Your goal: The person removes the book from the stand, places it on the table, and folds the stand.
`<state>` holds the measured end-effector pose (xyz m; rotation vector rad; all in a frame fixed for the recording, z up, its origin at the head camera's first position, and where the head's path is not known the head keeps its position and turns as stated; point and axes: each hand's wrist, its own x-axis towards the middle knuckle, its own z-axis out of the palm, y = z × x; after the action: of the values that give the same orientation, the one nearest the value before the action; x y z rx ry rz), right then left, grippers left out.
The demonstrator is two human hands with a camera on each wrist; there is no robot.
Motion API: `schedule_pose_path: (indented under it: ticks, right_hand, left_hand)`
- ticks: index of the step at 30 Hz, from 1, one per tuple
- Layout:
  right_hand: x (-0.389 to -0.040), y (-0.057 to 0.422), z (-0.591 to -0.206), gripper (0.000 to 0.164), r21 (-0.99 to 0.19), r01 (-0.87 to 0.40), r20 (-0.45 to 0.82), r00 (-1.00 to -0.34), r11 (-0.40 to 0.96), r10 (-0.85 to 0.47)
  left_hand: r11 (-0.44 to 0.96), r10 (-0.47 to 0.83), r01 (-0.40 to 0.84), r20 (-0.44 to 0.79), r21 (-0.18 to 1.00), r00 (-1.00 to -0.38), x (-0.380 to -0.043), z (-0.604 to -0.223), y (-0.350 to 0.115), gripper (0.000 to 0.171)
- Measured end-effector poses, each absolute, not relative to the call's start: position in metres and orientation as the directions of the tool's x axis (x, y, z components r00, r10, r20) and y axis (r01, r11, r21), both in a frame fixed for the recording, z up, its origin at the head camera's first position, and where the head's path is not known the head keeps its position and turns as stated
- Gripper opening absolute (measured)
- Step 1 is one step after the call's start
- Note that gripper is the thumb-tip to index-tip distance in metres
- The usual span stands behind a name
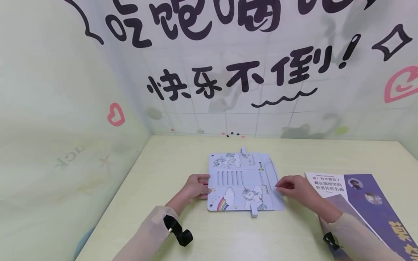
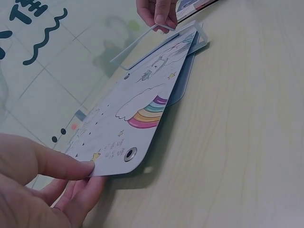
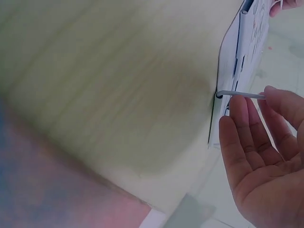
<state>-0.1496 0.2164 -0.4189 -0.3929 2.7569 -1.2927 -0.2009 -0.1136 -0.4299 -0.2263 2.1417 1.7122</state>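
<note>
A pale book stand [image 1: 230, 177] printed with unicorns and a rainbow lies on the table, opened flat, with small page clips [image 1: 254, 210] at its near and far edges. At its left edge, my left hand [image 1: 196, 186] pinches the panel, thumb on top and fingers beneath, beside a metal eyelet [image 2: 130, 154] in the left wrist view. My right hand [image 1: 295, 186] is at the stand's right side. Between thumb and fingertips it pinches a thin white support bar [image 3: 244, 95], which stands up from the panel in the right wrist view.
To the right, a purple-and-white book [image 1: 369, 199] lies partly under my right forearm, with another booklet [image 1: 346, 214] on top. A white fabric backdrop [image 1: 225, 123] with black lettering closes off the table's far edge. Pale tabletop [image 1: 176, 163] surrounds the stand.
</note>
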Motion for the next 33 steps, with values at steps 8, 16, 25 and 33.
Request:
schedule_pose_path:
  ticks: [8,16,25,33]
  right_hand:
    - [-0.1518,0.2138,-0.4226,0.008,-0.768,-0.182,0.049,-0.973,0.614,-0.226]
    - [-0.1521,0.211,-0.4224,0.008,-0.764,-0.153,0.032,-0.979,0.626,-0.2]
    - [-0.1562,0.2115,-0.4241,0.006,-0.739,-0.194,0.059,-0.973,0.645,-0.224]
    - [-0.1591,0.2089,-0.4279,0.005,-0.717,-0.215,0.071,-0.969,0.663,-0.238]
  left_hand:
    - [0.237,0.092,-0.369,-0.399,0.899,-0.912,-0.1981,-0.4273,-0.1137,0.056]
    - [0.223,0.104,-0.367,-0.397,0.903,-0.912,-0.1974,-0.4273,-0.1128,0.056]
    - [0.229,0.098,-0.367,-0.397,0.902,-0.913,-0.1976,-0.4279,-0.1121,0.057]
    - [0.228,0.09,-0.378,-0.406,0.897,-0.91,-0.199,-0.4286,-0.1117,0.056]
